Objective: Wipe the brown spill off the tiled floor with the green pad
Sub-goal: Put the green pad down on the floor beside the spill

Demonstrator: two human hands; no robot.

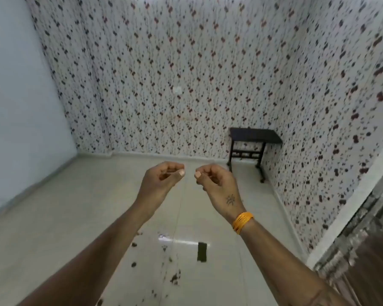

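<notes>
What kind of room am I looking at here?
Probably a nearly bare room in a home: floral wallpaper on two walls, a glossy tiled floor with brown spill spots and a green pad, and a small black table in the corner.

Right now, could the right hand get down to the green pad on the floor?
Probably yes: the right hand holds nothing, and the green pad lies uncovered on the tiled floor below it, beside the brown spill.

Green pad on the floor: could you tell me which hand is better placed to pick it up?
Probably the right hand: the green pad lies nearer the right forearm, right of the brown spill. Both hands, left hand included, hold nothing.
</notes>
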